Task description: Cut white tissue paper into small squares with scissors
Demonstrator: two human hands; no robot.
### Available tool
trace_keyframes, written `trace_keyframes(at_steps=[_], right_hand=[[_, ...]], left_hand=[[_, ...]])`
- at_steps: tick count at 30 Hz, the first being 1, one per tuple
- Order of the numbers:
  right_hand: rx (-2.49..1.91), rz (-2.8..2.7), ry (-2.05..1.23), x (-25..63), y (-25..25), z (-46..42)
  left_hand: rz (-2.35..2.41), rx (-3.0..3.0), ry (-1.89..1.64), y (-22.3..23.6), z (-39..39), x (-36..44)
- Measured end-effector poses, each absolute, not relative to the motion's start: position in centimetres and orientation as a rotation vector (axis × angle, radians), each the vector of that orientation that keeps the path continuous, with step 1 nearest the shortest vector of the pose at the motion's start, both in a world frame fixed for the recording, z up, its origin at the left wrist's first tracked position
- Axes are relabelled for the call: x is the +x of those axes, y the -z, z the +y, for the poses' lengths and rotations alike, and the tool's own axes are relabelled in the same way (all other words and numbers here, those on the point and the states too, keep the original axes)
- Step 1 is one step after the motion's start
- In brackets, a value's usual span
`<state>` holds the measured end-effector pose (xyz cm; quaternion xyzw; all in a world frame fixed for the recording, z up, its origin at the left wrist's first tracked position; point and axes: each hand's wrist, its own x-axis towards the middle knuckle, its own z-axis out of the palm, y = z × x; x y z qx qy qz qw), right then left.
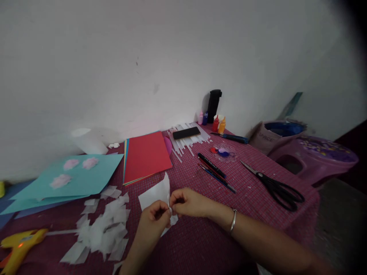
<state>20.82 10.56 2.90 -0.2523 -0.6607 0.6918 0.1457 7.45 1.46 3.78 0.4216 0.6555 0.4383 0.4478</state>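
Note:
My left hand (155,220) and my right hand (187,202) meet above the table, each with its fingertips pinched on a thin white piece of paper (166,187). A narrow, creased end of it rises between the hands. Under and behind them lies a flat white sheet (150,194), partly hidden by the fingers. To the left of my left hand spreads a loose heap of translucent white paper pieces (104,231). A silver bangle (233,221) circles my right wrist.
A yellow glue gun (24,244) with a lit orange light lies at the left. Turquoise card (100,173) bears pink tufts. Red card (149,156), a phone (186,133) on white strips, a black marker (210,164), scissors (275,187) and paint bottles (215,124) lie beyond.

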Motion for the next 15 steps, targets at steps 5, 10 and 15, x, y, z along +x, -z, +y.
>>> trace_keyframes(at_steps=[5, 10, 15], right_hand=[[-0.659, -1.904, -1.935, 20.8, -2.0, 10.5], [-0.676, -1.942, -1.868, 20.8, -2.1, 10.6], [-0.676, -1.944, -1.882, 20.9, -2.6, 10.7]], left_hand=[[1.620, 1.063, -1.093, -3.6, 1.4, 7.3], [1.556, 1.052, -1.120, -3.1, 1.3, 6.9], [1.518, 1.035, -1.147, -2.7, 1.2, 6.6]])
